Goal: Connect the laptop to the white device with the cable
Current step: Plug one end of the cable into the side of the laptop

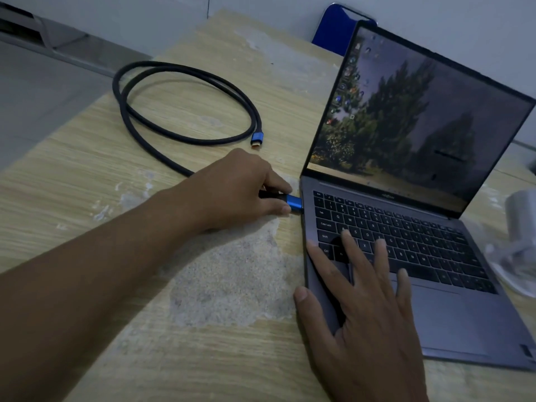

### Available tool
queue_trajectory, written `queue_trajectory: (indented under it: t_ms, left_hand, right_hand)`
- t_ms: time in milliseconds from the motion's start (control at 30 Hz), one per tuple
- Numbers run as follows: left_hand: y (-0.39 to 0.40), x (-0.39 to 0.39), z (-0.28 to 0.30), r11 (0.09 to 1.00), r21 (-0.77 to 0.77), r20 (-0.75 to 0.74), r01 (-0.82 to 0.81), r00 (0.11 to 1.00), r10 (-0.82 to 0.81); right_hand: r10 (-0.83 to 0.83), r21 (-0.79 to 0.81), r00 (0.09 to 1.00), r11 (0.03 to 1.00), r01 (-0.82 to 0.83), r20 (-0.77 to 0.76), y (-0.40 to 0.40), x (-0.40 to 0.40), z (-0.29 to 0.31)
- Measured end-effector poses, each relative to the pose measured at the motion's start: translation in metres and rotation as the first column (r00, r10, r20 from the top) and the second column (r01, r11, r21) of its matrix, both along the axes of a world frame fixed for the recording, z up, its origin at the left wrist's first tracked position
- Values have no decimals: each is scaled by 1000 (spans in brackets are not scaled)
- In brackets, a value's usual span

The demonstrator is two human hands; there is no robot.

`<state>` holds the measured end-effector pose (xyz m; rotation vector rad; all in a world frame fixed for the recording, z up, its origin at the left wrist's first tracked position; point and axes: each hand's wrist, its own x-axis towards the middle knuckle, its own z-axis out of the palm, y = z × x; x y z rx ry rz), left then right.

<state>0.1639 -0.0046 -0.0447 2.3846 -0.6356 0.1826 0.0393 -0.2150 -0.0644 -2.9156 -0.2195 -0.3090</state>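
An open grey laptop (pixel 452 309) stands on the wooden table, its screen lit. My left hand (pixel 235 190) pinches the cable's blue plug (pixel 294 203), whose tip touches the laptop's left edge. The black braided cable (pixel 185 82) loops across the table behind that hand. Its other blue plug (pixel 256 139) lies free on the table. My right hand (pixel 359 303) rests flat with spread fingers on the laptop's left palm rest and keys. The white device (pixel 522 227) sits blurred at the right edge, beside the laptop.
The table (pixel 87 175) has worn, pale patches, the largest just left of the laptop. A blue chair back (pixel 333 27) stands behind the screen. The table's left edge runs diagonally, with grey floor beyond it.
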Motion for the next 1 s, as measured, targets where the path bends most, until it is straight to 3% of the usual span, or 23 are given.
queue_trajectory:
  t_ms: [1000]
  left_hand:
    - [-4, 5, -9, 998, 12, 145, 56, 988, -57]
  right_hand:
    - [38, -42, 998, 998, -36, 42, 2, 5, -4]
